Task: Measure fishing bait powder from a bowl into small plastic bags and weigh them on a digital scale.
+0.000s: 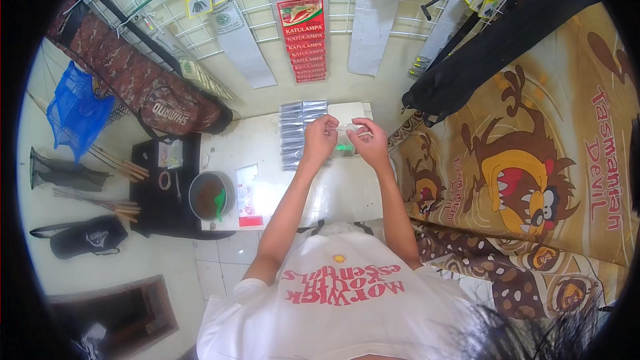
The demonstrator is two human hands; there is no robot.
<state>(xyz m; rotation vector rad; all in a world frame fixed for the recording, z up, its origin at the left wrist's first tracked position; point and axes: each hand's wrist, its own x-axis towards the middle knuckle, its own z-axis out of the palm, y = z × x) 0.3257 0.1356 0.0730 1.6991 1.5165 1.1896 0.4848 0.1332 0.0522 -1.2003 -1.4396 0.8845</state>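
Note:
Both hands are raised over the white table, pinching the top of a small clear plastic bag (pixel 345 136) from either side. My left hand (pixel 321 135) has its thumb and fingers together at the bag's left top edge. On the opposite side, my right hand (pixel 369 141) grips the bag between thumb and forefinger. A bright green patch (pixel 344 148) shows low on the bag; whether it is print or contents is unclear. Just left of my left hand lie overlapping dark, shiny packets (pixel 292 135) in two columns. Behind the hands is a flat cream-white object (pixel 347 109).
On the white table (pixel 280 210), a metal bowl (pixel 192 199) holds brown granular material and a green scoop (pixel 219 202). Clear-and-red packaging (pixel 250 197) lies beside it. The black surface (pixel 150 195) carries a tape roll (pixel 164 180). Red packets (pixel 302 30) hang from a wire grid ahead.

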